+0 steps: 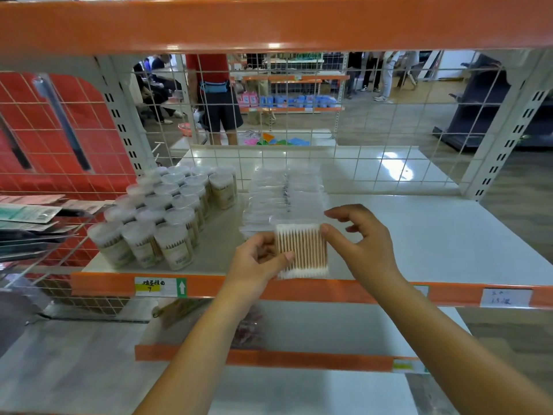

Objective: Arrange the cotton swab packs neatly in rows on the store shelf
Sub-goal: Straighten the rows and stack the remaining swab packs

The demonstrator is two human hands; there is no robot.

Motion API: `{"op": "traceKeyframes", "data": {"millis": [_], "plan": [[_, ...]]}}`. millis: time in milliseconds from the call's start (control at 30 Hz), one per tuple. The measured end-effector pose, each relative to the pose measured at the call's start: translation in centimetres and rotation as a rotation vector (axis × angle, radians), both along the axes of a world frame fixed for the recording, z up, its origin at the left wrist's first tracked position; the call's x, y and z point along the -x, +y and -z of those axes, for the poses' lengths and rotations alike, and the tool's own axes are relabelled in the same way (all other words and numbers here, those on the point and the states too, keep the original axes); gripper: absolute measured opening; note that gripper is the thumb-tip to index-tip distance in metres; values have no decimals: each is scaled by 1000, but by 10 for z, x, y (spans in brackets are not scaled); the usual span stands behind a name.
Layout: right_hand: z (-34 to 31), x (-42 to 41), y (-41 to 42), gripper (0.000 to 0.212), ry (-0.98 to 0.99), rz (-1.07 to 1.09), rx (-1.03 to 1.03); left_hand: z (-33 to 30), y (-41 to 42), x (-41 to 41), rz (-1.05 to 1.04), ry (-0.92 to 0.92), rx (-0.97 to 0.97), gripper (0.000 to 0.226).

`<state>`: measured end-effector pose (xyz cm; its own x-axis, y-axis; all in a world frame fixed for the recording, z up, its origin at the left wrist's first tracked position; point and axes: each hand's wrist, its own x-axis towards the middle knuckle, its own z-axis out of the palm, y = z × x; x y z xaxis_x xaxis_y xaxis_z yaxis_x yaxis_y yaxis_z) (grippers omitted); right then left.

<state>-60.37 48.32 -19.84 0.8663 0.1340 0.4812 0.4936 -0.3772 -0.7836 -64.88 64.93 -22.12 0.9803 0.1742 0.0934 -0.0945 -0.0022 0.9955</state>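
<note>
**Swab pack held at the front lip of the shelf**

While both hands meet at the front of the white shelf (434,235), they hold one flat cotton swab pack (302,251) just over the orange front edge (329,292). The left hand (257,262) grips the pack's left side, thumb on top & fingers curled under. The right hand (362,238) pinches the pack's right edge w/ the thumb; its other fingers are bent and spread apart above, touching nothing. The swabs in the pack run front to back, white tips at both ends.

Right behind the held pack sits a row of clear swab packs (284,199), going back toward the wire grid (374,163) at the rear. The near end of that row touches or nearly touches the held pack; can't tell which. Left of the row, w/ a thin gap between, stand round swab tubs (167,211) in tight rows, reaching near the front edge.

Right of the row the shelf top is bare & shiny, lots of room out to the slotted post (508,130). An orange beam (269,25) runs across overhead, well above the hands.

A yellow & green label (160,286) sits on the front edge below the tubs; a white tag (505,298) sits far right. A lower shelf (299,330) shows under the arms. Through the grid: a person in a red top (214,94), more shelves w/ blue goods, a grey floor.
</note>
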Motion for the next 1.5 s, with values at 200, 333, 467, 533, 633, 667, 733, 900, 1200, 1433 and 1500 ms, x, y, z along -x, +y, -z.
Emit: {"op": "traceKeyframes", "data": {"millis": [200,333,467,533,633,667,733,900,1200,1433,1500], "plan": [[1,16,-3,20,149,-97,-166,-1,0,0,-65,3,30,20],[12,26,0,19,265,-154,-233,-3,-2,2,-76,-14,21,20],[12,29,1,27,335,-165,-246,-6,-5,5,-88,-53,-32,21],[8,31,2,33,363,-188,-255,-5,-7,7,-84,-76,-69,22],[2,33,4,38,372,-210,-223,-6,-12,9,-54,-99,-133,26],[0,33,4,38,376,-215,-216,-7,-14,11,-47,-104,-147,28],[-2,35,5,36,388,-238,-226,-10,-18,13,-32,-120,-170,29],[-4,37,6,50,400,-291,-278,-14,-23,18,-38,-159,-234,32],[-7,33,3,38,407,-332,-326,-9,-12,15,-16,-169,-198,29],[-7,24,-1,46,525,-328,-471,-5,-1,9,-39,-120,-35,46],[-6,23,-2,49,532,-341,-457,-5,-1,9,-14,-93,29,37]]}}
